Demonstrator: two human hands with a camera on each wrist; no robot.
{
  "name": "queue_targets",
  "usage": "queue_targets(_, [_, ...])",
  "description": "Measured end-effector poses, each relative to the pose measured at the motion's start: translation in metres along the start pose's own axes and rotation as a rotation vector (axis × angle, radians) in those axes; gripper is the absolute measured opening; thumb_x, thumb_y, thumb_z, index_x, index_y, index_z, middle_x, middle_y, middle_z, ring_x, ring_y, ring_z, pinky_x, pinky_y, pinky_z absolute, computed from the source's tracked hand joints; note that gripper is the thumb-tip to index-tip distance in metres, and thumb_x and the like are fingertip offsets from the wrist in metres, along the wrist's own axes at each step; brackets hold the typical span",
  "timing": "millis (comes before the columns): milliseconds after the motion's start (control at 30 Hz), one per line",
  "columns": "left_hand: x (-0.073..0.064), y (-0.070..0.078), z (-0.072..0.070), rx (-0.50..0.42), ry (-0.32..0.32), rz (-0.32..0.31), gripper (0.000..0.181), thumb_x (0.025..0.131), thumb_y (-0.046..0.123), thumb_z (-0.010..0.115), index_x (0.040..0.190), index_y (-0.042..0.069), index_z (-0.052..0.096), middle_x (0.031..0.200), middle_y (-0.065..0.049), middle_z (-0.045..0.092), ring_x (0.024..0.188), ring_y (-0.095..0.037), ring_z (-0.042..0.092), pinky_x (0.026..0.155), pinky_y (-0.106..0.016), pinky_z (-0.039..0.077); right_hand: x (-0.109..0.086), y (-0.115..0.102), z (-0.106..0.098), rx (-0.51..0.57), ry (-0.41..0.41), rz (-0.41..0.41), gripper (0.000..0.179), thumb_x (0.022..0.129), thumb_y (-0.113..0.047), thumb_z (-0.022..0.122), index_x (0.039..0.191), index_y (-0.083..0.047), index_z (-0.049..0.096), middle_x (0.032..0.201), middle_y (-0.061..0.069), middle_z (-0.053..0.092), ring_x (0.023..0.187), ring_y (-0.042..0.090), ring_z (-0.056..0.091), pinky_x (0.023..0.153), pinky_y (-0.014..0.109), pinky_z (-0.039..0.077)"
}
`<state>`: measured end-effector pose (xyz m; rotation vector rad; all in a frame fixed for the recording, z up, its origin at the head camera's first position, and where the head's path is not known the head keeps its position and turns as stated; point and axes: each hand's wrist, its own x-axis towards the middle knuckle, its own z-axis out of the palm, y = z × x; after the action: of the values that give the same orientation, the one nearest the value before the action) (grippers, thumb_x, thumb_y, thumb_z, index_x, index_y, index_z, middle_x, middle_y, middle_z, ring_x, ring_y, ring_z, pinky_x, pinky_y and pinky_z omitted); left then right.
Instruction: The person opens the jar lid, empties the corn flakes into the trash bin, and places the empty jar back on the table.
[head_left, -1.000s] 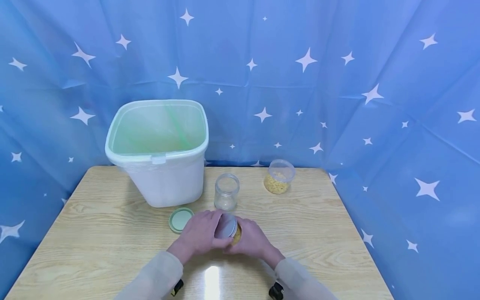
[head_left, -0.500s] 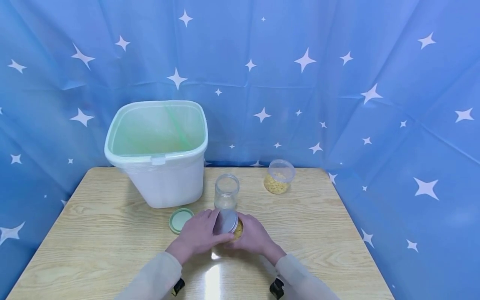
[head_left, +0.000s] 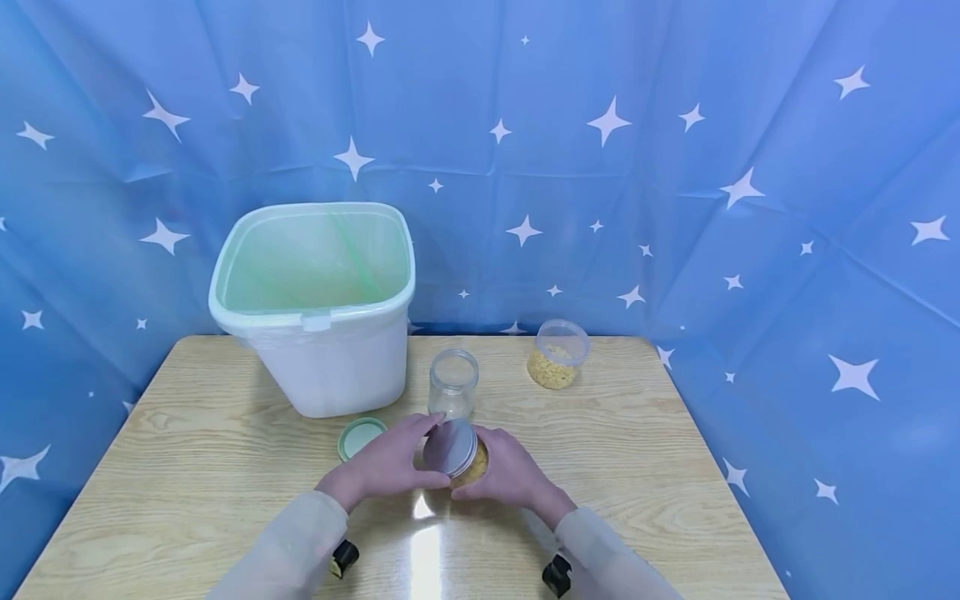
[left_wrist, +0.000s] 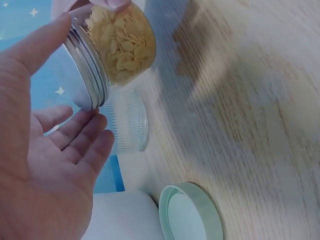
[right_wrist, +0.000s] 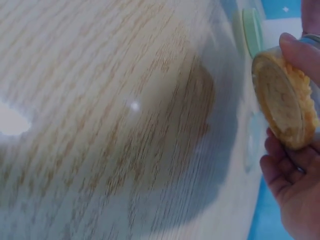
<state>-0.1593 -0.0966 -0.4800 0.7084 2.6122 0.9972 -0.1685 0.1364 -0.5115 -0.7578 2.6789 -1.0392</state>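
A clear jar of yellow flakes (head_left: 472,468) is tilted above the table, its silver screw lid (head_left: 450,447) on and facing left. My right hand (head_left: 513,475) grips the jar's body, thumb on the near side and fingers beyond it, as the right wrist view also shows around the jar's base (right_wrist: 277,97). Around the lid, my left hand (head_left: 390,458) is spread with space between palm and lid; in the left wrist view its thumb and fingertips (left_wrist: 95,120) are at the lid's rim (left_wrist: 90,70). Just behind stands an open glass jar (head_left: 452,385).
A green lid (head_left: 362,437) lies left of the hands, partly hidden by the left one. Behind it stands a large white bin (head_left: 330,367) with a liner. At the back right of the wooden table (head_left: 637,467) is a clear tub (head_left: 557,358) with yellow flakes.
My left hand has drawn a little to the left and loosened around the lid, showing more of its silver top. The right hand keeps its hold on the jar, almost in place.
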Motion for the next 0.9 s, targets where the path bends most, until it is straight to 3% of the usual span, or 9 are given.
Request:
queue_targets(267, [0.000, 0.000, 0.004, 0.083, 0.039, -0.030, 0.093, 0.076, 0.067, 0.070, 0.146, 0.010, 0.045, 0.136, -0.004, 0.053, 0.124, -0.018, 0.050, 0.104, -0.041, 0.048, 0.000, -0.002, 0.001, -0.019, 0.001, -0.011, 0.082, 0.059, -0.043, 0.091, 0.130, -0.027, 0.055, 0.106, -0.013, 0.066, 0.093, 0.004, 0.061, 0.084, 0.024, 0.053])
queue_targets(467, [0.001, 0.003, 0.010, 0.136, 0.083, -0.113, 0.095, 0.071, 0.077, 0.065, 0.141, 0.014, 0.050, 0.140, -0.005, 0.054, 0.130, -0.022, 0.049, 0.105, -0.044, 0.047, 0.000, -0.004, 0.002, 0.001, 0.015, -0.019, 0.081, 0.058, -0.039, 0.093, 0.130, -0.029, 0.056, 0.107, -0.014, 0.066, 0.094, 0.004, 0.061, 0.085, 0.025, 0.054])
queue_targets(633, [0.001, 0.008, 0.012, 0.161, 0.106, -0.188, 0.089, 0.069, 0.081, 0.063, 0.131, 0.018, 0.055, 0.131, -0.001, 0.058, 0.120, -0.017, 0.054, 0.096, -0.040, 0.051, 0.001, -0.005, 0.003, 0.007, 0.016, -0.012, 0.078, 0.058, -0.039, 0.093, 0.127, -0.030, 0.057, 0.105, -0.015, 0.066, 0.092, 0.003, 0.061, 0.084, 0.024, 0.054])
queue_targets(767, [0.000, 0.009, 0.010, 0.179, 0.089, -0.173, 0.094, 0.074, 0.081, 0.057, 0.137, 0.012, 0.052, 0.132, -0.005, 0.059, 0.121, -0.021, 0.055, 0.098, -0.043, 0.050, 0.002, -0.005, 0.003, 0.010, 0.024, -0.018, 0.076, 0.059, -0.039, 0.092, 0.126, -0.029, 0.058, 0.103, -0.015, 0.067, 0.090, 0.002, 0.062, 0.083, 0.024, 0.054])
queue_targets(900, [-0.002, 0.007, 0.008, 0.146, 0.059, -0.107, 0.098, 0.079, 0.075, 0.058, 0.148, 0.008, 0.040, 0.144, -0.011, 0.051, 0.134, -0.029, 0.047, 0.109, -0.047, 0.042, 0.002, -0.006, 0.002, 0.014, 0.030, -0.014, 0.078, 0.059, -0.038, 0.092, 0.128, -0.027, 0.057, 0.105, -0.014, 0.067, 0.092, 0.004, 0.062, 0.084, 0.025, 0.054])
